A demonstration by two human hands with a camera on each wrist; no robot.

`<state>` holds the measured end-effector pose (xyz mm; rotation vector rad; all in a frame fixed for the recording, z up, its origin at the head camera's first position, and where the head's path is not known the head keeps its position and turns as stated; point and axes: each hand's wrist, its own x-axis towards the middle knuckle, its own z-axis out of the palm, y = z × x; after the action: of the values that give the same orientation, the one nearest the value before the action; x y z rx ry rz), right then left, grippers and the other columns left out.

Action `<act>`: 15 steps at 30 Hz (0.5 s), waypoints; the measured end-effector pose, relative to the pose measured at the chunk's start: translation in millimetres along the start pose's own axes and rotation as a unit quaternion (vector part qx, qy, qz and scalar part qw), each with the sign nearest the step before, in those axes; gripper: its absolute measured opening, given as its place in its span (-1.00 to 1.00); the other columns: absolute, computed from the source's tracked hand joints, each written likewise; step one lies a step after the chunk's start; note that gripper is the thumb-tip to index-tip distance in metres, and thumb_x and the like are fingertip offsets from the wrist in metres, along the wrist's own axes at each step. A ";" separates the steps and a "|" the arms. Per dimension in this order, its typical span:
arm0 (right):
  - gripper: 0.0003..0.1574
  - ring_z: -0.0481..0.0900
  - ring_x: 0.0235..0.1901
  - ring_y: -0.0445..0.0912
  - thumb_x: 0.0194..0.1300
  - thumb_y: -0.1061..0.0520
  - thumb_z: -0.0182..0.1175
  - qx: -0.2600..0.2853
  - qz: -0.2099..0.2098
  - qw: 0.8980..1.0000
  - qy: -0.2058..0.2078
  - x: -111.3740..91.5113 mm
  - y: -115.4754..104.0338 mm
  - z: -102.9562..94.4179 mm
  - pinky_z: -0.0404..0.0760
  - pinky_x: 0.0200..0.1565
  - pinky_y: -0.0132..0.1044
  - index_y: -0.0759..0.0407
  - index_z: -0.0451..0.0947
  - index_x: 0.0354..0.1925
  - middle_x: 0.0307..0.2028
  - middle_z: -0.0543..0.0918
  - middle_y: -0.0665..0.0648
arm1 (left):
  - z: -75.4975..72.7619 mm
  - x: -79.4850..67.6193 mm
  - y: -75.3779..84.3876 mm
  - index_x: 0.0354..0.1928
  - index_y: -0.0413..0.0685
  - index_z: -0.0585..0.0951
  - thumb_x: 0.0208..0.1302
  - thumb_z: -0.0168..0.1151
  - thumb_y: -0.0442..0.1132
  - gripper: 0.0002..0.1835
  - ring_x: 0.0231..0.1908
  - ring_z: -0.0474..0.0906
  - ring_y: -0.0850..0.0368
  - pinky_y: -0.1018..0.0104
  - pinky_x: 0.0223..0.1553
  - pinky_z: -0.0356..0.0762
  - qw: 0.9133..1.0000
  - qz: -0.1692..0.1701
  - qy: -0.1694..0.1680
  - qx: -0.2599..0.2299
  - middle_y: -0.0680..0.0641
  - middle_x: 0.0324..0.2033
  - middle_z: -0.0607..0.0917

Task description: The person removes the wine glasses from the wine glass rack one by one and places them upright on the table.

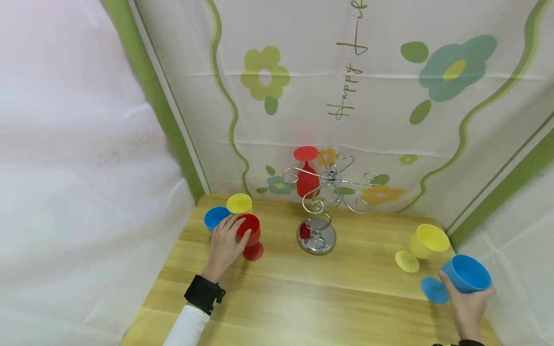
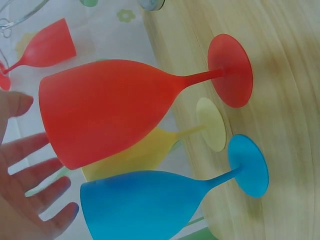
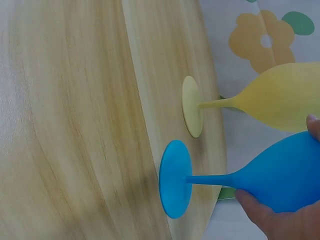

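Observation:
At the table's left side, my left hand (image 1: 225, 245) reaches to the rim of a red goblet (image 2: 110, 110), its thumb and fingers spread apart around the bowl's top. That goblet stands upright, with a blue goblet (image 2: 145, 200) and a yellow goblet (image 2: 132, 157) close beside it. On the far right, my right hand (image 1: 469, 307) holds another blue goblet (image 3: 280, 170) by the bowl, thumb low near the stem. Its foot is close over the wood. Just behind it stands a second yellow goblet (image 1: 426, 242).
A silver metal stand (image 1: 318, 238) with curled arms rises at the back middle of the wooden table (image 1: 294, 298). An upside-down red goblet (image 1: 307, 181) hangs from one arm. Flower-printed white cloth (image 1: 298, 96) hangs around the table's back and sides.

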<state>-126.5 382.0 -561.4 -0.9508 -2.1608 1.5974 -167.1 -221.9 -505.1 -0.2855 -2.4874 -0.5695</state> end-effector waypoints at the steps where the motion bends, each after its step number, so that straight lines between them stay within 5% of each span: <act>1: 0.30 -0.13 0.33 -0.01 0.12 -0.06 0.36 0.003 -0.004 1.000 -0.001 0.1 0.6 0.2 -0.14 0.37 0.06 -0.29 -0.45 0.38 0.42 -0.16 0.20 | 0.4 -0.5 0.5 0.07 -0.16 0.56 0.21 0.23 -0.03 -0.53 0.13 0.29 -0.15 -0.27 0.04 0.37 1.000 -0.003 0.004 -0.003 -0.24 0.11 0.52; 15: 0.41 -0.23 0.35 0.09 0.10 -0.07 0.38 0.008 -0.005 1.000 -0.012 -4.4 -7.9 -4.7 -0.11 0.33 0.23 -0.31 -0.58 0.38 0.43 -0.30 0.23 | 1.1 9.1 10.0 0.04 -0.23 0.57 0.24 0.23 -0.05 -0.55 0.12 0.30 -0.15 -0.17 0.08 0.41 0.999 0.003 0.038 -0.032 -0.27 0.10 0.52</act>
<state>-123.2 381.2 -551.8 -0.9187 -2.1618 1.6286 -171.9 -211.9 -497.4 -0.2918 -2.3983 -0.6459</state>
